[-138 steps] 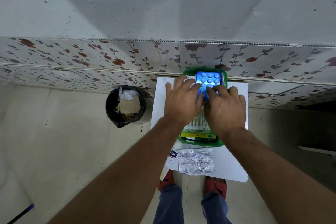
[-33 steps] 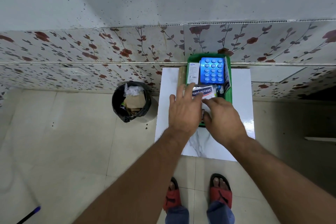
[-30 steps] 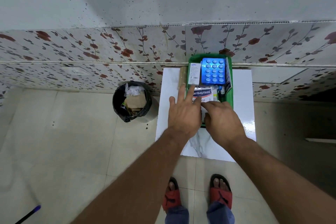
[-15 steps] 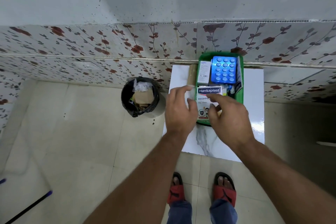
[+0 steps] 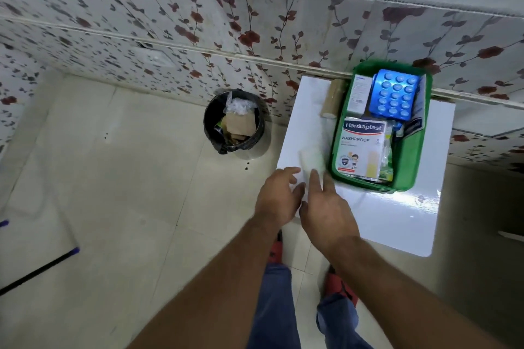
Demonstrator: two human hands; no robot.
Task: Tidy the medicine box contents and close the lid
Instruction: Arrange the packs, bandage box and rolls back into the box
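A green medicine box (image 5: 408, 161) stands open on a white table (image 5: 397, 218) against the wall. Inside lie a Hansaplast plaster carton (image 5: 360, 147), a blue blister pack (image 5: 394, 95) and a small white carton (image 5: 358, 93). A blurred translucent lid (image 5: 312, 156) lies flat on the table just left of the box. My left hand (image 5: 279, 198) and my right hand (image 5: 326, 212) hover side by side at the table's front left corner, fingers spread. Their fingertips reach the lid's near edge; no closed grip shows.
A beige roll (image 5: 331, 99) lies on the table at the box's far left side. A black bin (image 5: 234, 122) full of rubbish stands on the floor left of the table. A dark stick (image 5: 39, 269) lies on the floor at far left. My feet are under the table's front edge.
Both hands have left the plaster carton in the box and pulled back and left to the lid's near end. The camera has swung left.
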